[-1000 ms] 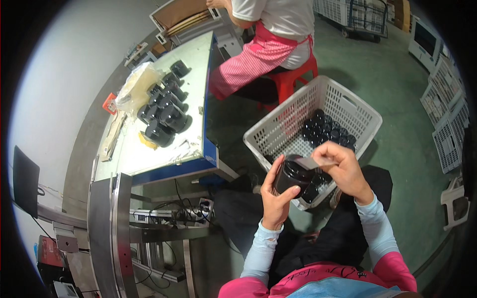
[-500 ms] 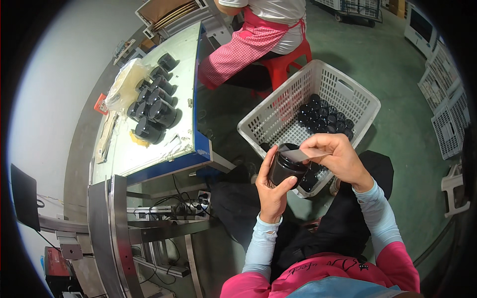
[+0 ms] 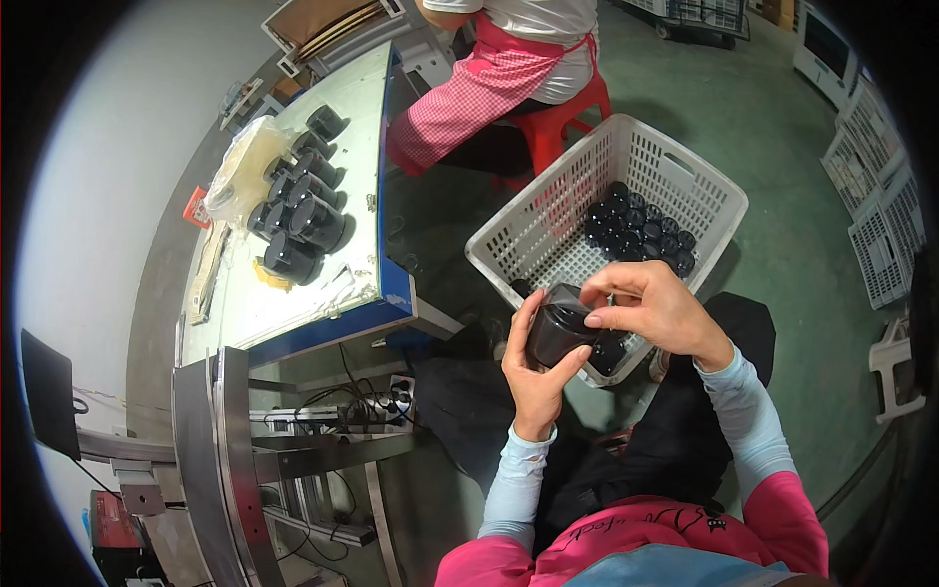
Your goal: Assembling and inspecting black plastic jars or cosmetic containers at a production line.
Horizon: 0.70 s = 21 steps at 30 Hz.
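Ahead of you, a co-worker (image 3: 548, 39) in a pink checked apron (image 3: 460, 103) sat on a red stool (image 3: 551, 129). On your left, a translucent plastic bag (image 3: 240, 168) lay on the worktop (image 3: 357, 137); lower down, black cables (image 3: 377, 401) tangled around a power strip (image 3: 402, 390). On your right stood a white stool (image 3: 886, 356), and farther off, white crates (image 3: 871, 191) sat stacked.

"Any lettering in view?"

"Yes, on the wearer's bright pink fabric top (image 3: 626, 533): a curving line of thin black script (image 3: 641, 520), handwritten in style."

"Any sign with it?"

"A small black cat-like figure (image 3: 717, 524), near the right end of the line."

"And on the glossy black cylindrical jar (image 3: 559, 338) in the left hand (image 3: 536, 382)?"

"Nothing legible there. On the dark jars (image 3: 301, 201) on the pale-topped, blue-edged counter (image 3: 357, 147), any print is too small to tell."
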Each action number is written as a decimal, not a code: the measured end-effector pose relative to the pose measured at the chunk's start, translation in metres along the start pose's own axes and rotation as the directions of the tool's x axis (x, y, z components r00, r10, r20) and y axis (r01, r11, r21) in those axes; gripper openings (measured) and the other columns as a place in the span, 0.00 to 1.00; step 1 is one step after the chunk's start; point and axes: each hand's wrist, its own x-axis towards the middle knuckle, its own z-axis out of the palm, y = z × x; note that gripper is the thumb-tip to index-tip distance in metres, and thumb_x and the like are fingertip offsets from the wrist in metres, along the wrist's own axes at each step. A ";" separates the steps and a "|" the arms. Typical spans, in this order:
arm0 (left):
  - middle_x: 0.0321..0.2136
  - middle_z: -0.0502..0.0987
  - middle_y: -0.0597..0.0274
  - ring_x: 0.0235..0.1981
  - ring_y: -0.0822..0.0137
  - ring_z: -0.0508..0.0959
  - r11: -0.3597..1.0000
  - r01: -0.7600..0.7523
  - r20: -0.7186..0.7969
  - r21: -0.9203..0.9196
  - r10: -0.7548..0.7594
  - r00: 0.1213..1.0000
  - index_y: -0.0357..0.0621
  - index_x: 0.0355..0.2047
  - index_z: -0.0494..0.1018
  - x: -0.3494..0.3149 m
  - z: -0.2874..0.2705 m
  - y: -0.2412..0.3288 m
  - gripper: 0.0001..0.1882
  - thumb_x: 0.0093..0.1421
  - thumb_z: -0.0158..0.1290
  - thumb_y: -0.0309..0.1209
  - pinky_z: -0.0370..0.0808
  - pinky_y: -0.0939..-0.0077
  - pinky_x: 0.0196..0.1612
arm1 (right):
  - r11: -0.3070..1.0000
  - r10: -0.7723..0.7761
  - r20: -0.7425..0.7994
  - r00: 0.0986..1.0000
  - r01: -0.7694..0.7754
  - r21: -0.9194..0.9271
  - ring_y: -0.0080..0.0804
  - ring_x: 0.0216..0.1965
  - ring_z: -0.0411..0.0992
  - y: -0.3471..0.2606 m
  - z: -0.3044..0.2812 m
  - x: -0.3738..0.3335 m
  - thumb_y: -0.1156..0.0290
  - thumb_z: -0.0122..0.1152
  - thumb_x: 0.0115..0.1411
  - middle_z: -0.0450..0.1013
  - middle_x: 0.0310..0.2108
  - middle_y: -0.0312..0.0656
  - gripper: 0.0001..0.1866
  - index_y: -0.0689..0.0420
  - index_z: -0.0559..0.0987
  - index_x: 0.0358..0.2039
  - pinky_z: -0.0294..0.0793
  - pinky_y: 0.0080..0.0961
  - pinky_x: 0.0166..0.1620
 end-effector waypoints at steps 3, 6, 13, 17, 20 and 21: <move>0.44 0.67 0.57 0.44 0.68 0.69 0.996 -0.054 0.012 0.068 0.053 0.998 0.36 0.53 0.58 -0.001 0.002 0.001 0.38 0.38 0.59 0.17 0.65 0.76 0.48 | 0.998 -0.051 0.049 0.998 0.050 0.026 0.18 0.30 0.68 0.010 -0.007 0.003 0.79 0.56 0.50 0.69 0.25 0.35 0.03 0.65 0.75 0.27 0.67 0.17 0.34; 0.46 0.66 0.56 0.46 0.67 0.68 0.968 -0.114 0.036 0.224 0.109 0.993 0.36 0.52 0.60 0.001 -0.002 -0.003 0.38 0.37 0.60 0.18 0.64 0.76 0.50 | 0.987 -0.066 0.081 0.995 0.053 0.154 0.18 0.31 0.68 0.010 -0.007 0.005 0.78 0.56 0.51 0.71 0.25 0.36 0.04 0.65 0.75 0.28 0.68 0.17 0.36; 0.49 0.63 0.54 0.49 0.64 0.65 0.945 -0.184 0.079 0.270 0.169 0.982 0.37 0.49 0.63 0.000 -0.004 -0.008 0.35 0.37 0.61 0.19 0.62 0.73 0.52 | 0.990 -0.016 0.156 0.988 -0.006 0.141 0.18 0.31 0.68 0.008 -0.010 0.006 0.76 0.55 0.53 0.71 0.25 0.35 0.06 0.65 0.76 0.30 0.68 0.16 0.35; 0.49 0.64 0.56 0.48 0.65 0.67 0.999 0.009 -0.024 -0.042 -0.010 1.000 0.36 0.51 0.61 -0.002 -0.002 -0.004 0.35 0.39 0.59 0.18 0.62 0.74 0.52 | 0.997 -0.069 0.075 0.995 0.066 0.039 0.16 0.30 0.67 0.017 -0.012 0.003 0.78 0.55 0.52 0.70 0.27 0.36 0.05 0.65 0.75 0.30 0.67 0.15 0.34; 0.45 0.67 0.52 0.44 0.61 0.71 0.978 0.034 -0.069 -0.206 -0.049 0.996 0.34 0.53 0.56 0.002 -0.003 -0.003 0.36 0.43 0.57 0.22 0.68 0.69 0.48 | 0.992 -0.051 0.012 0.999 0.049 0.117 0.17 0.30 0.67 0.017 -0.012 0.000 0.79 0.56 0.51 0.70 0.28 0.36 0.05 0.66 0.75 0.30 0.66 0.14 0.33; 0.45 0.67 0.52 0.44 0.61 0.71 0.978 0.036 -0.067 -0.206 -0.050 0.996 0.34 0.53 0.56 0.002 -0.003 -0.001 0.36 0.43 0.57 0.22 0.68 0.69 0.48 | 0.992 -0.050 0.009 0.999 0.049 0.117 0.17 0.30 0.67 0.017 -0.012 0.000 0.79 0.56 0.51 0.70 0.28 0.36 0.05 0.66 0.75 0.30 0.66 0.14 0.33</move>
